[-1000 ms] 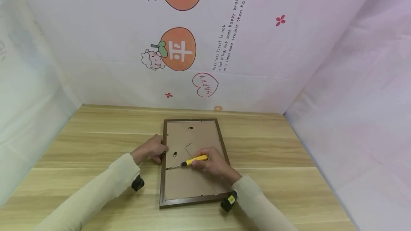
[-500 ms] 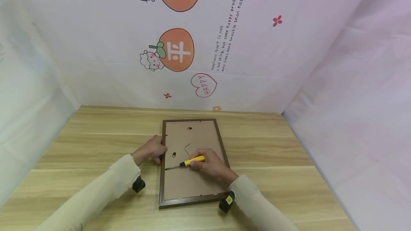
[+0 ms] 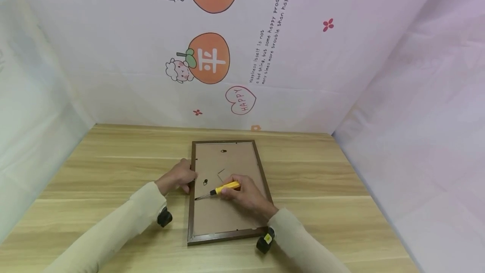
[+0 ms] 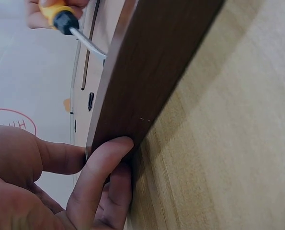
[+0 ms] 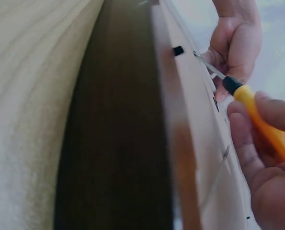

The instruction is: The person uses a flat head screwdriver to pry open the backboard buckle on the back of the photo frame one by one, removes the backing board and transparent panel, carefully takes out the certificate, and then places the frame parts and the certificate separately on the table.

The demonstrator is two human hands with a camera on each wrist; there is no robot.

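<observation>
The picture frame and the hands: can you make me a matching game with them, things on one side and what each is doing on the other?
Things:
1. picture frame
2. screwdriver
3. left hand
4. right hand

States:
A. holds the yellow handle
B. lies face down on the wooden table
C. grips the frame's left edge
D. its metal tip reaches the frame's left inner edge

Pairs: 1-B, 2-D, 3-C, 4-A

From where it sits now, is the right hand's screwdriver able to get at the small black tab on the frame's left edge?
Probably yes. The right hand holds the screwdriver with its tip at the frame edge by that tab, nothing between; the left hand grips farther up.
</observation>
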